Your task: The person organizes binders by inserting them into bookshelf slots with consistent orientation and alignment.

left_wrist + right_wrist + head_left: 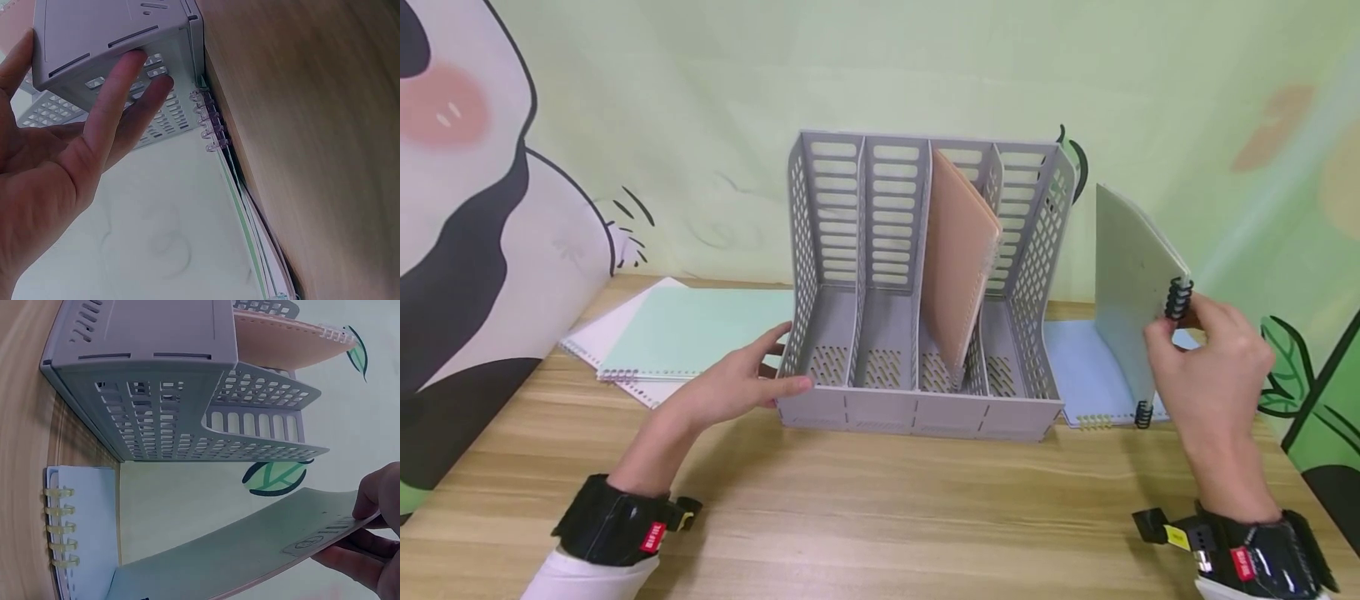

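Observation:
A grey desk file organizer (887, 412) with several upright slots stands on the table. My left hand (737, 375) touches its front left corner, the thumb over the front edge; in the left wrist view the straight fingers (115, 100) lie along the perforated side wall. To the right, my right hand (1217, 358) pinches a grey-green spiral notebook (1123, 283) by its edge at the black rings. The notebook is upright over a blue notebook (1093, 367); the right wrist view shows thumb and fingers at its edge. A pinkish-brown notebook (955, 258) leans in the organizer's third slot from the left.
Left of the organizer, a mint-green spiral notebook (700, 333) lies on a white one (587, 337). The blue notebook has yellowish rings and lies flat beside the organizer's right wall. Behind the wooden table (887, 517) hangs a green printed backdrop (700, 83).

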{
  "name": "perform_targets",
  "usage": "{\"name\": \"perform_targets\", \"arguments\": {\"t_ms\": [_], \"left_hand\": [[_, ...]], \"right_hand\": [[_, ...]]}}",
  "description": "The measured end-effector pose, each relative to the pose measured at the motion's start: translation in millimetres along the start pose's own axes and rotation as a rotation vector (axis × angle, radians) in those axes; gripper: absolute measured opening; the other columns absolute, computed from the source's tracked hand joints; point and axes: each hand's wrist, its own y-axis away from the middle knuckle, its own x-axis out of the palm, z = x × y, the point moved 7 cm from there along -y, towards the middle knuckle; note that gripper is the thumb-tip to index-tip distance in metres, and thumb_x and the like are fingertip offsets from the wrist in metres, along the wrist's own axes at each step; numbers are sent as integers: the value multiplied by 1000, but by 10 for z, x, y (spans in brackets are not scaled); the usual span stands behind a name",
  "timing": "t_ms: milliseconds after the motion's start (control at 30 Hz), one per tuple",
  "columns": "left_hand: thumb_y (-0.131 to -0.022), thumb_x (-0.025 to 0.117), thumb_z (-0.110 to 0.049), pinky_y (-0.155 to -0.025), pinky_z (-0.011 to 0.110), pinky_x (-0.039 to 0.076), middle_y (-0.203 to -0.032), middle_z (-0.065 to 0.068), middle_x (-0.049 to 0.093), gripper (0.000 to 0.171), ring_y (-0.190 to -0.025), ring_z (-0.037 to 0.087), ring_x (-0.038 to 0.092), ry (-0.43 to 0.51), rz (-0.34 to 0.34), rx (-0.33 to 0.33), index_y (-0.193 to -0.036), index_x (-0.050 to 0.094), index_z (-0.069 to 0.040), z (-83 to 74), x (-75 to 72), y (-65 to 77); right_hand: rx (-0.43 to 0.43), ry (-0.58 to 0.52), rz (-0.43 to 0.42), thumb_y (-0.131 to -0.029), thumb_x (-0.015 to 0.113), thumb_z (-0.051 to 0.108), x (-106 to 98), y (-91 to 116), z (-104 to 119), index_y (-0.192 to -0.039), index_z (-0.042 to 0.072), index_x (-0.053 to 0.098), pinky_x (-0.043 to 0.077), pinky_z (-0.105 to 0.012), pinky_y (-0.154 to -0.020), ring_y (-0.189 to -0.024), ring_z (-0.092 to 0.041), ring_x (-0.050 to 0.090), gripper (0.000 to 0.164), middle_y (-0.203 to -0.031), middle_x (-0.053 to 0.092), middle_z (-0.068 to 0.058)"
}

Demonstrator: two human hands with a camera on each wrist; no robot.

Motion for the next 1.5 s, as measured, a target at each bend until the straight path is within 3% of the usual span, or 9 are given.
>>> {"name": "perform_targets", "arguments": {"t_ms": [300,767,1067,1300,1500], "left_hand": [[-90,71,-43,-80,33,53,-148,20,31,97,-103,28,63,4,12,-5,-159,9,-16,0,15,23],[-89,71,-44,-79,32,53,-147,19,32,97,-106,28,62,-2,3,-7,-159,10,-17,1,-2,6],[-89,71,-44,-80,31,53,-149,21,30,99,-99,26,65,-9,11,-11,-159,7,-15,15,9,13],[-91,71,-42,-79,31,53,-148,19,31,96,-103,27,64,-17,6,-13,-159,8,-16,12,2,10],[-91,71,-40,-80,31,53,-148,19,31,95,-104,27,63,5,7,-13,-159,9,-16,18,4,6]], "right_hand": [[25,49,26,-85,58,6,-41,-18,-77,-89,-13,66,23,-3,-70,-77,-41,64,21,-86,66,-24],[68,119,49,-86,58,9,-82,-29,-131,-90,-13,64,21,-5,-67,-76,-42,64,22,-88,66,-24],[80,178,82,-88,57,11,-107,-32,-147,-86,-13,63,27,-19,-56,-69,-44,63,25,-79,65,-24],[141,219,153,-89,55,9,-131,-33,-196,-92,-15,63,22,-7,-53,-70,-45,61,25,-81,63,-27],[164,239,198,-92,56,9,-139,-34,-210,-97,-16,63,20,-6,-51,-75,-47,61,26,-85,62,-30]]}}
